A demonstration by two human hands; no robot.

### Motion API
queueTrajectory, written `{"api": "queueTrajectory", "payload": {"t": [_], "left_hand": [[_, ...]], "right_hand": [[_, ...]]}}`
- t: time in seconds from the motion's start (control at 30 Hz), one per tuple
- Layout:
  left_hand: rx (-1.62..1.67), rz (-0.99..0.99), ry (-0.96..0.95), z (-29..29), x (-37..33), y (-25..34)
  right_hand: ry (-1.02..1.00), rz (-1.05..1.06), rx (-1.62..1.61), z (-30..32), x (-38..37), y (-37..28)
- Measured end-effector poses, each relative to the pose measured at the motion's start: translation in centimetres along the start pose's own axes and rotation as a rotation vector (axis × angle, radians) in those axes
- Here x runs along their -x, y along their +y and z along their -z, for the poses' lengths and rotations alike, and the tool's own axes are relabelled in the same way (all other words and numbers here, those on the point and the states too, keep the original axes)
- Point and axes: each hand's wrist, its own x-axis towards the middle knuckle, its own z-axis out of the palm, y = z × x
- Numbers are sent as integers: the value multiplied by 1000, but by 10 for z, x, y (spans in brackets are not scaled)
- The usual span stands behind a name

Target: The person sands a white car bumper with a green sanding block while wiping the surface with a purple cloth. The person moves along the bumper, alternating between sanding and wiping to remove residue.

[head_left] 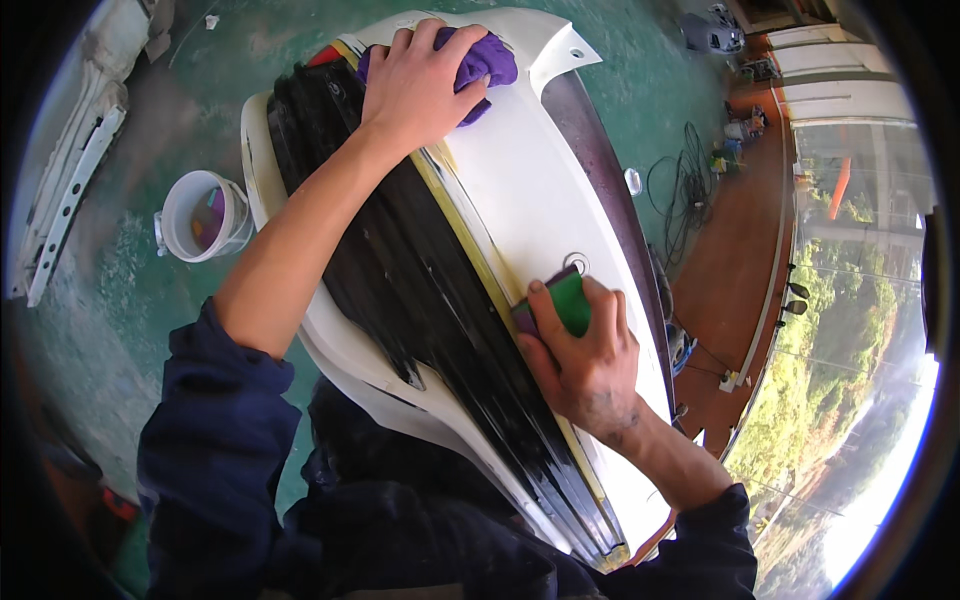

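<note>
My left hand (415, 88) grips cloth (490, 66) at twelve o'clock; my right hand (592, 360), a block (569, 304) at three. Apparently sanding, I need even pressure next.

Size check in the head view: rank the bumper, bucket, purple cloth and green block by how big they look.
1. Bumper, by far.
2. Bucket and purple cloth: too close to rank; the left hand hides part of the cloth, and the bucket sits farther away.
3. Green block, partly covered by the right hand.
</note>
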Motion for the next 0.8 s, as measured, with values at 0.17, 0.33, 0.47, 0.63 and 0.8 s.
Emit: {"api": "queueTrajectory", "payload": {"t": [0.17,0.33,0.47,0.63,0.8], "left_hand": [[11,14,-16,9,3,-10],[16,18,-18,8,2,-3],[33,16,-22,10,2,-4],[42,8,-41,14,-1,-8],[27,24,-72,15,-2,-7]], "right_hand": [[-54,20,21,5,0,-4],[-13,36,19,0,1,0],[135,38,-3,-25,-100,-9],[397,-118,-338,-15,-130,16],[74,-230,-601,31,5,15]]}}
